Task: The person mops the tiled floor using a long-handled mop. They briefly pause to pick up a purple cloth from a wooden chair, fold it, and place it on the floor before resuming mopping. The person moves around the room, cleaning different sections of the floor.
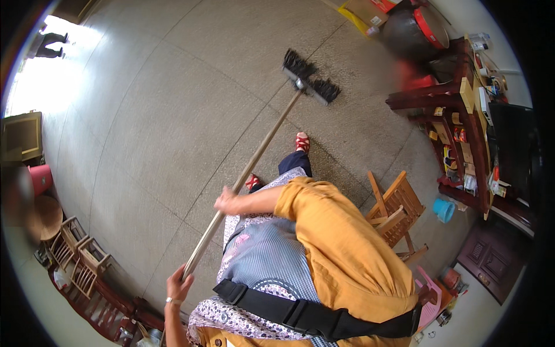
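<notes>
Wooden-handled push broom (272,124), black bristles, both hands gripping

Long-handled black broom (263,144), bristles on floor

We are counting one long-handled broom (272,127), two hands gripping it, two red shoes, one folding wooden chair (396,211), one red bucket (40,178) and one blue cup (444,209).

Wooden chair (398,209), blue cup (444,209) (floor), red bucket (40,178).
</notes>
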Demonstrator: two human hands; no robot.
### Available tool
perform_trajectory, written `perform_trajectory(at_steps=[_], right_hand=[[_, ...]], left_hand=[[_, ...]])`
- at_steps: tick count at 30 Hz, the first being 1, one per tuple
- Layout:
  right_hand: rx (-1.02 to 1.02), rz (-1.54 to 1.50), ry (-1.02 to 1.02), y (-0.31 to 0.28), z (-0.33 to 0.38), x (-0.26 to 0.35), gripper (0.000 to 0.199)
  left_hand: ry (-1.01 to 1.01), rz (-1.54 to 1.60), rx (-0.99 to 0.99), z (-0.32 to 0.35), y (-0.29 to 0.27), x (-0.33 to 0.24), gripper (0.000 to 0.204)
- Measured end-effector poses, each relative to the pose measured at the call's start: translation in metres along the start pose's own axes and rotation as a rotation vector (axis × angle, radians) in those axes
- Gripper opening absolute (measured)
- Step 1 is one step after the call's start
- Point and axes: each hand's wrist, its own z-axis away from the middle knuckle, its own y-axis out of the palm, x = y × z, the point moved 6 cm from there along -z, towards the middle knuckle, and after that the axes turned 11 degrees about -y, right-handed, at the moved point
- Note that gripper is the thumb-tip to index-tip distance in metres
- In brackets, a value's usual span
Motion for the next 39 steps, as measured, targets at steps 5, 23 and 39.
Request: perform_trajectory(at_steps=[5, 23, 39], right_hand=[[0.254, 0.185, -0.882, 0.085, -0.006, 0.191, 0.019], [-0.279, 0.509, -0.317, -0.078, 0.0, 0.029, 0.007], [0.177, 0.694, -0.204, 0.04, -0.007, 0.032, 0.012]], left_hand=[[-0.243, 0.095, -0.055, 0.113, -0.118, 0.069, 0.041], [0.112, -0.189, -0.144, -0.054, -0.082, -0.081, 0.036], [-0.081, -0.041, -0.219, 0.032, -0.058, 0.023, 0.034]])
